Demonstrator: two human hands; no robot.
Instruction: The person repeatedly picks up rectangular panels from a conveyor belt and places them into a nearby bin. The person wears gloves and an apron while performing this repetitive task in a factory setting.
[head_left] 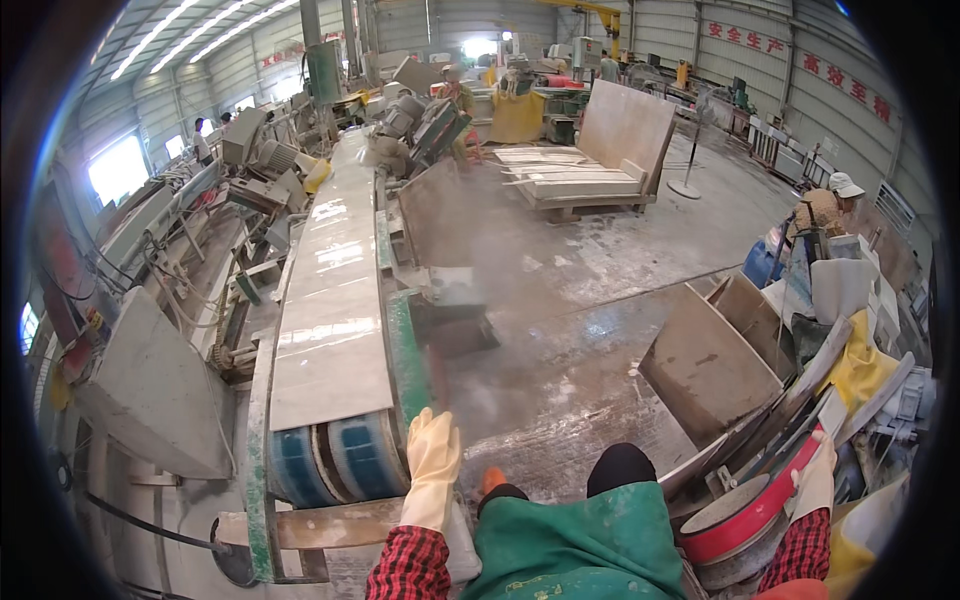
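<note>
Nearest my head camera: one green apron [575, 535], worn over dark legwear, between two checked red sleeves [410, 562]. One left hand [432, 468], in a cream glove, fingers close together and bent, beside the near end of a green side rail [407, 350]; I cannot tell whether it grips the rail or only rests there. One right hand [815, 475], in a pale glove, set against the red band [745, 517] of a round-ended piece at lower right; I cannot tell whether it is clamped on that band. Just ahead of the left hand, one conveyor roller [362, 458], blue, in two sections, with a wooden board [345, 527] below. Above the roller, a row of pale glossy slabs [328, 375], lying flat and running away from me along the conveyor. To the right, brown panels [710, 365], leaning; beyond the right hand, a yellow cloth [862, 365]. Farther, one person in a white cap [830, 205], near a blue container [762, 262]. Farther again, one pallet [590, 203] bearing pale strips and an upright slab [630, 125]; beside it, one standing fan [692, 160]. Farthest, a yellow overhead beam [595, 12].
</note>
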